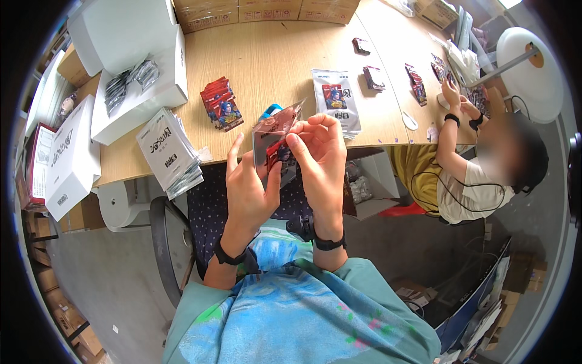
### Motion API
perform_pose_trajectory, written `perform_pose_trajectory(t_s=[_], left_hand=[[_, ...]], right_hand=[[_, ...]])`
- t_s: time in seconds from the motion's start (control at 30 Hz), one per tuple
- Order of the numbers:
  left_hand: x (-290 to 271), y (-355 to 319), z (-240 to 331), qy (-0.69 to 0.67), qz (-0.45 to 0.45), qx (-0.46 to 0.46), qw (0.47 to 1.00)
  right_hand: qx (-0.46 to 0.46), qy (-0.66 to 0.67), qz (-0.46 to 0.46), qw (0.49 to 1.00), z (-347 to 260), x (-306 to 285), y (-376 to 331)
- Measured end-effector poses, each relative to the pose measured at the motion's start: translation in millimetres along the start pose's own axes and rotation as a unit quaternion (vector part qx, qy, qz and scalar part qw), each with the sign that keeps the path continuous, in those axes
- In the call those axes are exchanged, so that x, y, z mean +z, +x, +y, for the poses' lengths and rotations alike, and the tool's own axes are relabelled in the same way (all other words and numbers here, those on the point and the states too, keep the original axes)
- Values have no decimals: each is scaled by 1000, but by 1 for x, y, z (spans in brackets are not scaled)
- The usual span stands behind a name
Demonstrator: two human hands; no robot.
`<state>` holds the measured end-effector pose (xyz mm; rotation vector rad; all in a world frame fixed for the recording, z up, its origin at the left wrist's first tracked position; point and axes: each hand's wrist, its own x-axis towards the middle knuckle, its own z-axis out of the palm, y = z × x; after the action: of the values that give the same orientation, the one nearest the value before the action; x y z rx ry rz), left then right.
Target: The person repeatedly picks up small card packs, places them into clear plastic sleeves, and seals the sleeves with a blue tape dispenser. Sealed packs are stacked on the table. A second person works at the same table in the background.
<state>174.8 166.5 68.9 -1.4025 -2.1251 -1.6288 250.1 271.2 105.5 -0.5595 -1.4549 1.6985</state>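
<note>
In front of me, my left hand (251, 191) supports a grey plastic bag (260, 145) with a clear, shiny upper part, its thumb pressed on the front and its index finger stretched upward. My right hand (322, 164) pinches the bag's right side between thumb and fingers. A small red printed packet (277, 150) shows at the bag between both hands; whether it lies inside or in front, I cannot tell. Behind the bag, a blue-and-white object (271, 111) is mostly hidden. Beyond my left hand lies a fanned pile of red packets (221, 104).
A stack of silver bags (337, 118) lies right of my hands, another stack of grey bags (170, 151) to the left. An open white box (142, 112) holds dark bags. At right, a co-worker (473, 176) handles packets. Cartons (267, 12) line the table's back.
</note>
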Motion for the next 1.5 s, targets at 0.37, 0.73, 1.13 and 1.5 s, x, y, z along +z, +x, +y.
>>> perform_pose_trajectory(t_s=[0.37,0.73,1.13,1.5], left_hand=[[-11,-5,5,-129,-68,-135,980],[3,-6,8,-386,35,-273,881],[-13,-8,-10,-367,-48,-237,898],[-23,2,-5,-370,-99,-273,882]], right_hand=[[-51,32,29,998,3,5,-1],[-69,116,0,991,9,14,-13],[-93,-33,-87,991,3,-10,2],[-221,-211,-91,948,16,-24,10]])
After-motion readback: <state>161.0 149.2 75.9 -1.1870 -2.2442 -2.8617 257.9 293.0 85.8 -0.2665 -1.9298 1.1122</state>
